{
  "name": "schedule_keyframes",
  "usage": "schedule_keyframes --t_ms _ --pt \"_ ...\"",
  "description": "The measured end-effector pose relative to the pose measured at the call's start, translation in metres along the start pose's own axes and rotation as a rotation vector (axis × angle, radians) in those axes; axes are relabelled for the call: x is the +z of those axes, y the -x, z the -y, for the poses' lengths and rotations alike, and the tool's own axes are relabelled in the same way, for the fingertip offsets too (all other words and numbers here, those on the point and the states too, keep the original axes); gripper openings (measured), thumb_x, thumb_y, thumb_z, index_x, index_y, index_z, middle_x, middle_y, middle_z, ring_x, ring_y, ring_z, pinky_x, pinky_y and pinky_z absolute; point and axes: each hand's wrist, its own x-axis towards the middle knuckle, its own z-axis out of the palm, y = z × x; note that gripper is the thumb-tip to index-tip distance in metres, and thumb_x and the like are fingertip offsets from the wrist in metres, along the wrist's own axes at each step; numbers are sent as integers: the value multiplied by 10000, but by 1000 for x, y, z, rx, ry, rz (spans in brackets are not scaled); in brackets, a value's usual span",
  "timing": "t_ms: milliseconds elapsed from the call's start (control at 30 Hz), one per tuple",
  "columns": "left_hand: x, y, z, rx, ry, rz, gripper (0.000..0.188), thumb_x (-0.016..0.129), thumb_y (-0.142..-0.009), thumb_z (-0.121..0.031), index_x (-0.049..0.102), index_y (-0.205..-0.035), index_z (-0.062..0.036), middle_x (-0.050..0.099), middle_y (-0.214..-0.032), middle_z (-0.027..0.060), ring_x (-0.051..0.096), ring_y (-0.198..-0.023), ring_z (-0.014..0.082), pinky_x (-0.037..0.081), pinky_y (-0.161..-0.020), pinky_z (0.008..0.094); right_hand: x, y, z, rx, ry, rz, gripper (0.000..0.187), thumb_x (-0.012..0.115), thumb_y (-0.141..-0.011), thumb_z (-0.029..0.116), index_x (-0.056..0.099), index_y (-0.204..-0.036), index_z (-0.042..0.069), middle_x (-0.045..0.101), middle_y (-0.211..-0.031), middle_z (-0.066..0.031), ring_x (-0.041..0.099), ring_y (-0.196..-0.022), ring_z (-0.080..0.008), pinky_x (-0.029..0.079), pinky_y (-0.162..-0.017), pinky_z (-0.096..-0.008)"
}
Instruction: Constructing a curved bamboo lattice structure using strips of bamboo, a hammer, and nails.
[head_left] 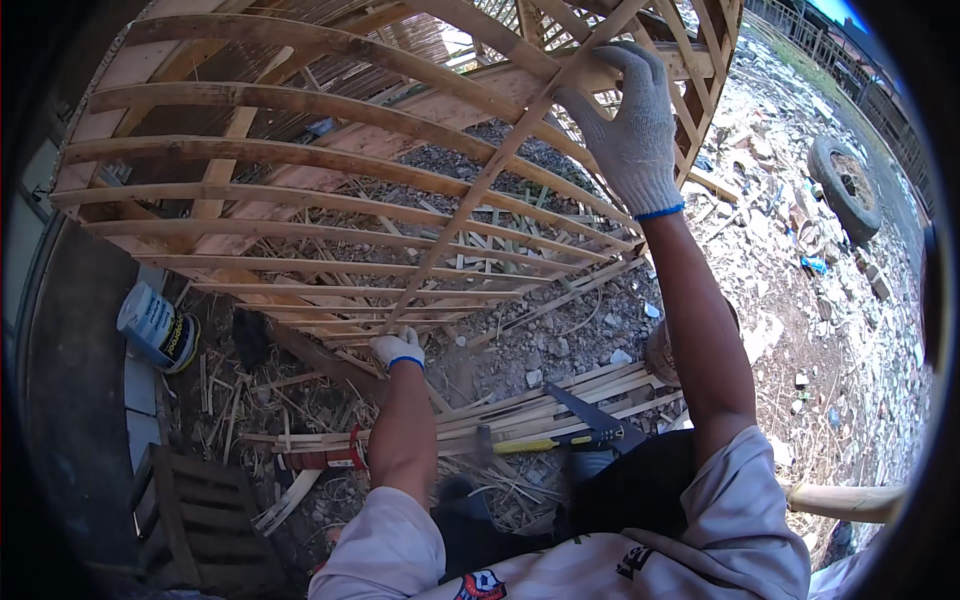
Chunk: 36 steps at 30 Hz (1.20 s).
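Head view. Working at a frame [240, 150] of thin wooden battens, spread across the upper left and middle. Have one long slat [480, 190] laid diagonally over the front of it, from upper right down to near the bottom edge, crossing the battens on the way. Both hands on or right at that slat, in off-white knit gloves with blue cuff edges.

Right hand [627, 125]: up high, arm stretched, at the upper part of the slat. Thumb and fingers spread apart, tips at the slat. Can't tell if the grip is clamped on it or only pressing.

Left hand [400, 349]: down low, right at the bottom end of the slat, fingers curled. Can't tell if the grip is clamped there; too small and partly hidden.

Below the hands: loose bundle of pale strips [470, 420] on the ground. Next to it a hammer [527, 445], yellow and black handle, plus a saw [590, 412] just beside. Red and black item [340, 458] by the left forearm, kind unclear.

Far left: blue and white bucket [150, 325]. Lower left: dark slatted chair [210, 510]. Far right: tyre [840, 195] flat on rubble, well apart from the frame. Lower right: pale pole [845, 501] near the right sleeve.
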Motion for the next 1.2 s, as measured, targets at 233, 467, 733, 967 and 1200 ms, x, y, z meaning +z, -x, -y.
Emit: schedule_keyframes --t_ms 233,467,733,967,1200 --pt "10 22 9 0 -4 -10 557 328 -1076 -473 363 -1489 -100 504 -1334 146 604 -1017 274 541 -942 433 14 21 -11 -159 2 -136 261 799 -873 122 705 -1116 102 672 -1282 -130 655 -1182 -300 551 -958 -393" --pt "8 22 10 -18 4 -7 601 245 -1083 -512 338 -1493 -83 482 -1390 149 563 -1133 278 491 -1012 421 31 24 14 -144 25 -149 188 754 -881 65 732 -1063 106 681 -1232 -100 658 -1155 -320 549 -933 -402" --pt "9 -8 28 205 -171 -186 674 312 -1050 -565 329 -1490 -54 534 -1367 208 558 -1171 360 464 -1014 439 26 34 6 -217 195 5 336 770 -931 178 734 -1253 89 598 -1439 -168 581 -1328 -292 540 -1041 -404" --pt "8 4 32 426 -302 -253 775 273 -1069 -543 194 -1603 12 479 -1498 303 478 -1359 469 409 -1130 480 25 41 13 43 175 111 489 778 -925 307 673 -1348 85 467 -1565 -161 566 -1342 -252 562 -1003 -355" --pt "11 31 17 144 -315 -110 700 249 -1079 -449 227 -1581 37 426 -1516 341 439 -1384 477 370 -1160 447 20 41 22 110 215 95 554 764 -933 325 620 -1411 84 436 -1599 -103 587 -1292 -264 540 -1019 -362"
